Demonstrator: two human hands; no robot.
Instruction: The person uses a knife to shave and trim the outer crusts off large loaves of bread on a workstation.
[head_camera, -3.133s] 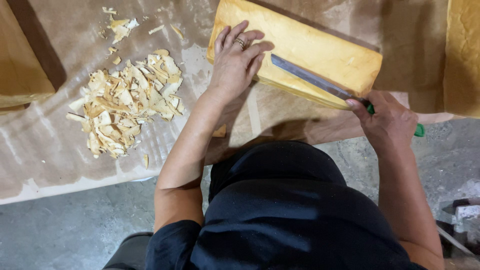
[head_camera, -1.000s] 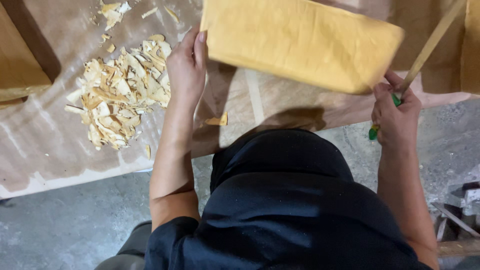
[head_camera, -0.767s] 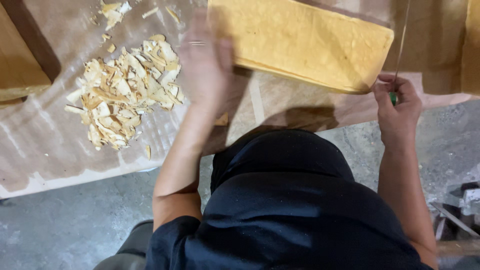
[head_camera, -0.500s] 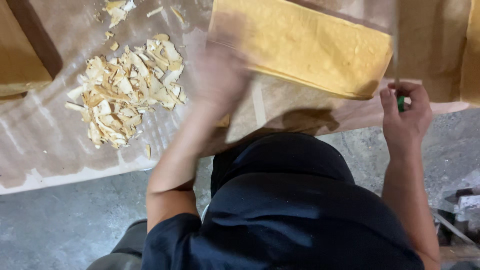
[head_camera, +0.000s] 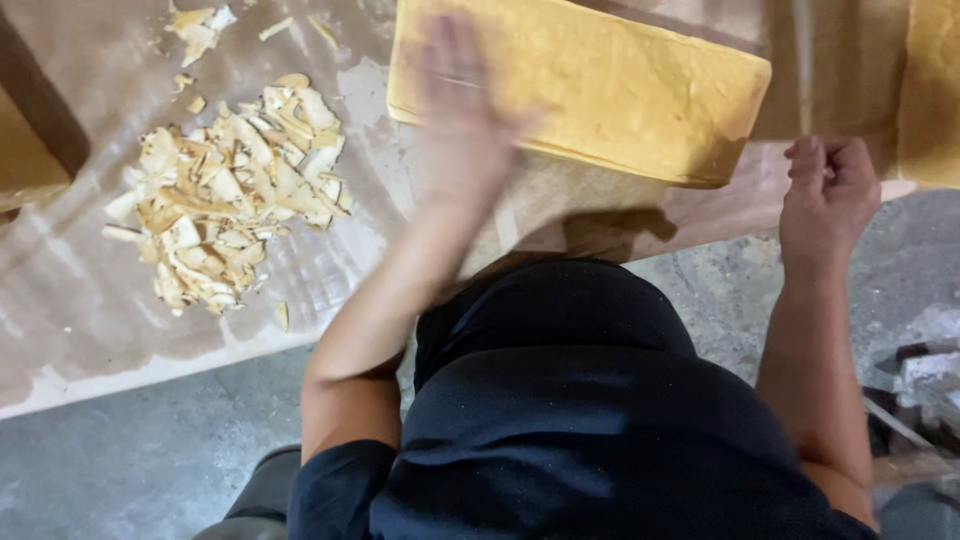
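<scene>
A large yellow foam block (head_camera: 610, 90) lies on a brown paper-covered table (head_camera: 90, 330). My left hand (head_camera: 462, 110) is blurred, fingers spread, over the block's left end. My right hand (head_camera: 830, 190) is closed at the table's right edge around the handle of a long knife whose thin blade (head_camera: 802, 65) points up and away, seen edge-on. The handle is hidden inside the fist. A pile of pale foam trimmings (head_camera: 225, 190) lies to the left of the block.
Another yellow foam piece (head_camera: 930, 90) sits at the far right, and one more (head_camera: 25, 160) at the far left edge. A few loose scraps (head_camera: 200, 25) lie at the top. Grey concrete floor (head_camera: 130, 460) runs below the table edge.
The block was lifted and set down flat again. My left hand swept from the block's left side onto its top. My right hand turned the knife upright and edge-on.
</scene>
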